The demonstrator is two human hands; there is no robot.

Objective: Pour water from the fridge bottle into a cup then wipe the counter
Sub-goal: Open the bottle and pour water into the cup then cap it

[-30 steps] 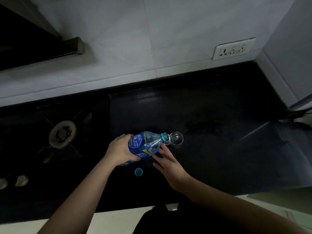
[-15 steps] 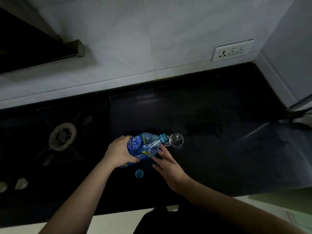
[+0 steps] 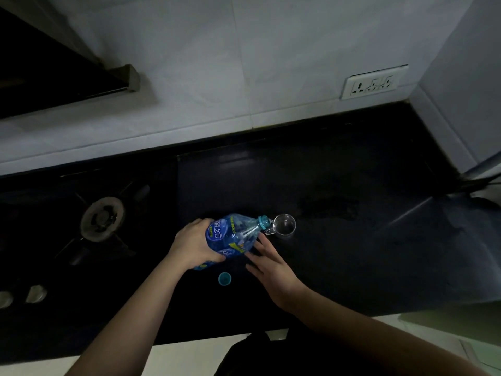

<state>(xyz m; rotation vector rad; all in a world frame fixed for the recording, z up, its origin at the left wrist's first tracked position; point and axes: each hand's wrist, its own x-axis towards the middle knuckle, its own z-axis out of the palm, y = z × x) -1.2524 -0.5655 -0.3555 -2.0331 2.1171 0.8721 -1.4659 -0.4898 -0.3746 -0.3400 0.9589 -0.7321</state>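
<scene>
- Left hand [image 3: 193, 244] grips the blue-labelled bottle [image 3: 230, 236], tipped over with its neck right at the rim of the clear glass cup [image 3: 284, 225].
- Right hand [image 3: 271, 267] props the bottle from below, fingers straight.
- Blue cap [image 3: 224, 278] lies loose on the dark counter [image 3: 352, 253].
- Gas burner [image 3: 103, 219] sits off to the left; wall socket [image 3: 373, 82] is up on the tiles.

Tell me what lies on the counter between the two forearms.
In the head view, only the blue bottle cap lies there, on the dark counter, touching neither arm.

bottle [image 3: 233, 236] left of cup [image 3: 284, 224], cap [image 3: 224, 278] nearer
</scene>
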